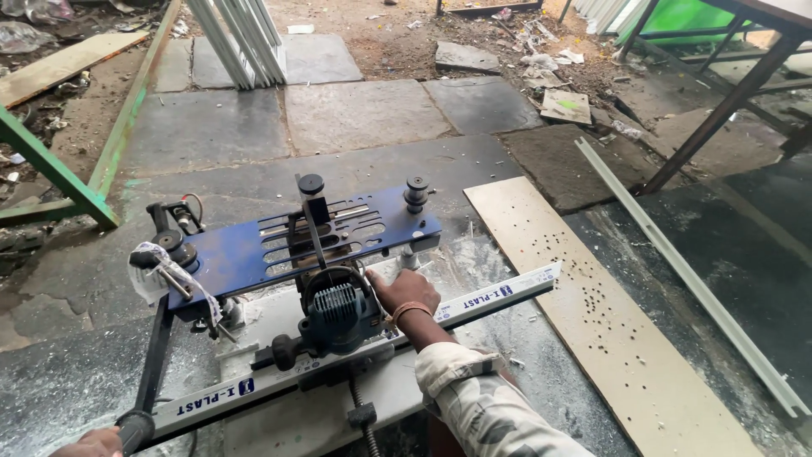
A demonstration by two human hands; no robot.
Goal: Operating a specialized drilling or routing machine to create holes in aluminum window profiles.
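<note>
Outdoors, right hand (404, 292) rests flat on a white profile strip (499, 296) beside the blue router machine (338, 313); left hand (91, 443) closes around its black lever handle (135, 427).

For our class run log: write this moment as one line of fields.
left hand: on black lever handle | right hand: resting on white profile beside router motor | blue template plate above | stone floor

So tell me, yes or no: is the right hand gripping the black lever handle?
No, the right hand rests beside the router motor; the left hand holds the handle.
</note>
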